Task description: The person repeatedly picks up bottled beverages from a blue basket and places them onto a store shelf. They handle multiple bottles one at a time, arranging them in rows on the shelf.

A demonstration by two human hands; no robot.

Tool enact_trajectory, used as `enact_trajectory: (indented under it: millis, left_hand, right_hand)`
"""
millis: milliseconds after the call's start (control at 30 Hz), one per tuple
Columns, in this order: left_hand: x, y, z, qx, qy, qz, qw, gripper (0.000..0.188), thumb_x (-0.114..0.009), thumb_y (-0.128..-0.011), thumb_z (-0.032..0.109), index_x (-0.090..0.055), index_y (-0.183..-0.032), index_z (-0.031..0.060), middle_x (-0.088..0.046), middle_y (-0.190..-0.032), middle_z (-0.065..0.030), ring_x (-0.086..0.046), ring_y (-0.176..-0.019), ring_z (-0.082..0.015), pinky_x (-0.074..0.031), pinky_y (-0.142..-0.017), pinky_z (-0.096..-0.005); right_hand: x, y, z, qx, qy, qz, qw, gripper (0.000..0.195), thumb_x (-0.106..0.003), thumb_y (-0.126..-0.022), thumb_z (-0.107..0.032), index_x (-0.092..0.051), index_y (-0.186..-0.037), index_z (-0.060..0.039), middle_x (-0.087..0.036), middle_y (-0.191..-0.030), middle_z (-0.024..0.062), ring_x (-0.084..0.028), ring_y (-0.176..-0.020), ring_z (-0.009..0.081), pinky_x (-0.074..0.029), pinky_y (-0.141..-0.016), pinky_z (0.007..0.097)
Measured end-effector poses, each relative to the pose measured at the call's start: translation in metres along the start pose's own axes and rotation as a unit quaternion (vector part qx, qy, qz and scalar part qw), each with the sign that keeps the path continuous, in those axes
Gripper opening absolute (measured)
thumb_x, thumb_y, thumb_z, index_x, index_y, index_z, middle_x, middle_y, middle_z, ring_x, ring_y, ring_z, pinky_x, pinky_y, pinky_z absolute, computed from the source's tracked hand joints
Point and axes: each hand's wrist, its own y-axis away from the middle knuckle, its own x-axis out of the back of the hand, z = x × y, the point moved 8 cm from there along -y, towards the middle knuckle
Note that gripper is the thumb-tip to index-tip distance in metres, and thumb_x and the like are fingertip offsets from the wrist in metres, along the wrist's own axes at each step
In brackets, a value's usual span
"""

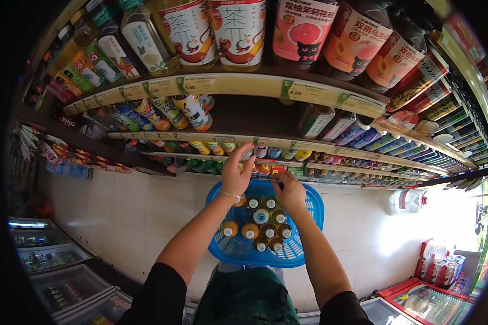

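Observation:
My left hand [236, 172] is raised over the far left part of a blue plastic basket [313, 203], near the lower shelf edge. Its fingers are apart and hold nothing. Above the basket's far right side, my right hand [289, 191] has its fingers curled. A small dark patch shows by its fingertips, but whether it grips something is unclear. Several bottles stand upright in the basket, some holding an orange drink [250, 231] and others a yellowish drink [269, 231]. One of these, a bottle with a blue-and-white cap [261, 216], stands near the middle.
Drink shelves rise ahead, with large tea bottles [238, 34] on an upper board. A dark gap [252, 113] lies between bottles on the shelf below. Glass-topped freezers [71, 288] stand behind left; a large water bottle [406, 202] sits on the tiled floor [168, 203] at right.

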Motion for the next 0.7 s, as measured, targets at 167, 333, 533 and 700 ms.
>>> enact_trajectory:
  millis: [167,333,533,700]
  left_hand:
    - [0.047,0.137,-0.108,0.246,0.064,0.007,0.967,0.033,-0.06,-0.093,0.013,-0.055,-0.124,0.0037,-0.062,-0.12,-0.0123,-0.059,-0.113,-0.0237,-0.048,-0.095,-0.0345]
    - [0.061,0.201,-0.13,0.318,0.063,-0.064,0.944,0.04,-0.063,-0.091,0.013,-0.052,-0.127,0.0019,-0.059,-0.126,-0.0151,-0.056,-0.119,-0.0274,-0.047,-0.097,-0.0351]
    - [0.071,0.23,-0.113,0.327,0.054,-0.113,0.937,0.044,-0.066,-0.089,0.018,-0.051,-0.128,0.002,-0.056,-0.129,-0.016,-0.054,-0.121,-0.0284,-0.047,-0.098,-0.037]
    - [0.085,0.233,-0.1,0.319,0.046,-0.124,0.939,0.044,-0.066,-0.089,0.019,-0.052,-0.127,0.0022,-0.057,-0.128,-0.0159,-0.054,-0.12,-0.0281,-0.048,-0.096,-0.0369]
  right_hand:
    - [-0.08,0.024,-0.027,0.027,0.039,-0.084,0.995,0.022,-0.067,-0.084,-0.023,-0.068,-0.104,-0.0137,-0.062,-0.1,0.0071,-0.065,-0.082,0.0288,-0.053,-0.067,0.0403]
    - [-0.159,0.042,-0.051,0.024,0.16,-0.203,0.966,0.036,-0.066,-0.083,-0.025,-0.059,-0.116,-0.0138,-0.06,-0.107,0.0115,-0.066,-0.089,0.0316,-0.055,-0.07,0.0413]
    - [-0.192,0.053,-0.057,0.031,0.217,-0.173,0.96,0.03,-0.066,-0.084,-0.025,-0.058,-0.11,-0.0125,-0.059,-0.107,0.012,-0.065,-0.091,0.0327,-0.055,-0.071,0.0417]
    - [-0.179,0.066,-0.059,0.014,0.153,-0.153,0.976,0.032,-0.067,-0.082,-0.027,-0.058,-0.11,-0.0131,-0.06,-0.107,0.0106,-0.064,-0.093,0.0332,-0.053,-0.073,0.0438]
